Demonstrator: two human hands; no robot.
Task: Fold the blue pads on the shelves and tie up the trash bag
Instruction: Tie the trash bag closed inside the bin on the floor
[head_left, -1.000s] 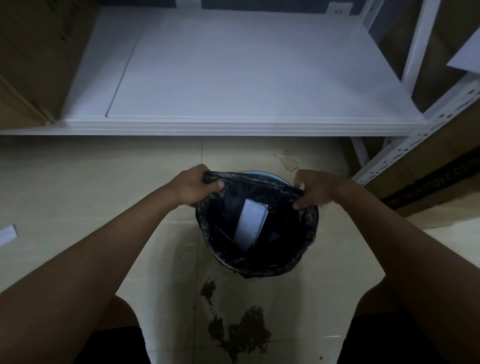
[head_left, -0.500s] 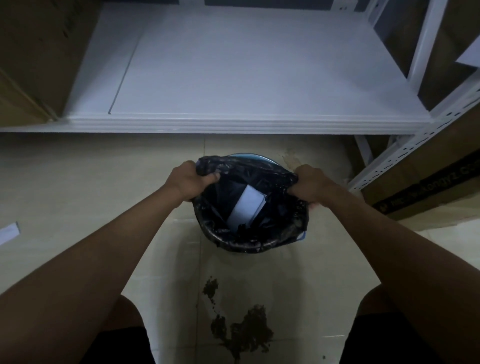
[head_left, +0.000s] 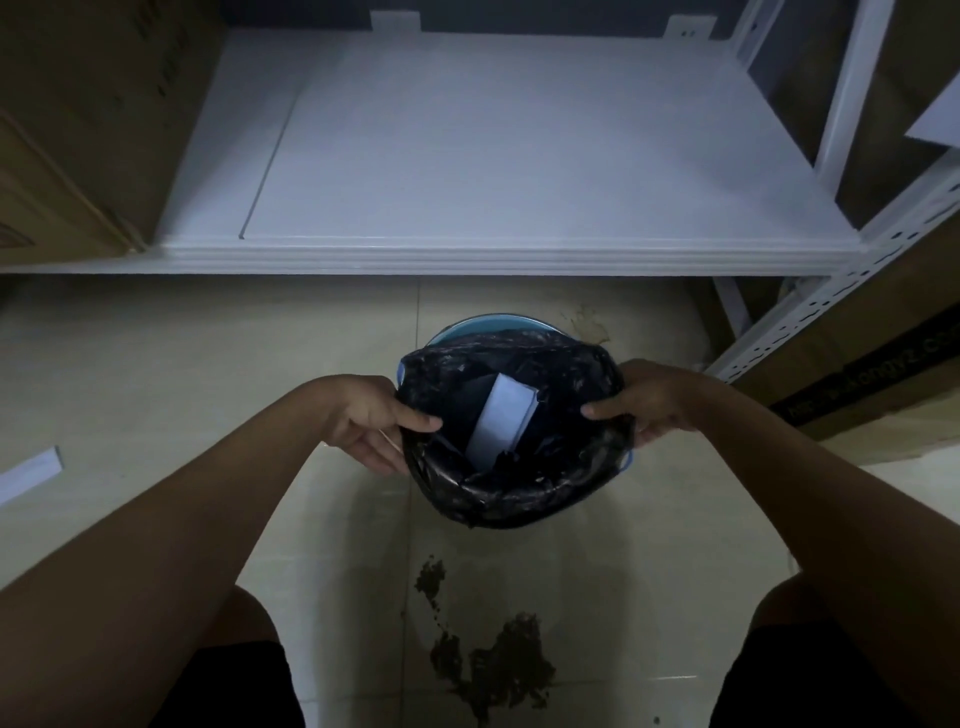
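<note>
A black trash bag (head_left: 519, 493) lines a light blue bin (head_left: 485, 323) on the tiled floor below the shelf. A folded pale pad (head_left: 501, 421) stands upright inside the bag. My left hand (head_left: 371, 418) grips the bag's left rim, thumb inside the opening. My right hand (head_left: 647, 397) grips the right rim the same way. The bag's mouth is stretched open between both hands. The bin's far rim shows bare behind the bag.
A white shelf (head_left: 493, 156) spans the top, with cardboard boxes (head_left: 78, 130) at its left. A white perforated upright (head_left: 831, 296) and another box (head_left: 883, 374) stand at right. A dark stain (head_left: 488, 660) marks the floor near me. A white paper scrap (head_left: 28, 470) lies left.
Both hands have slid from the bag's far rim down to its sides, and the far edge of the bag has come off the bin, baring the blue rim.
</note>
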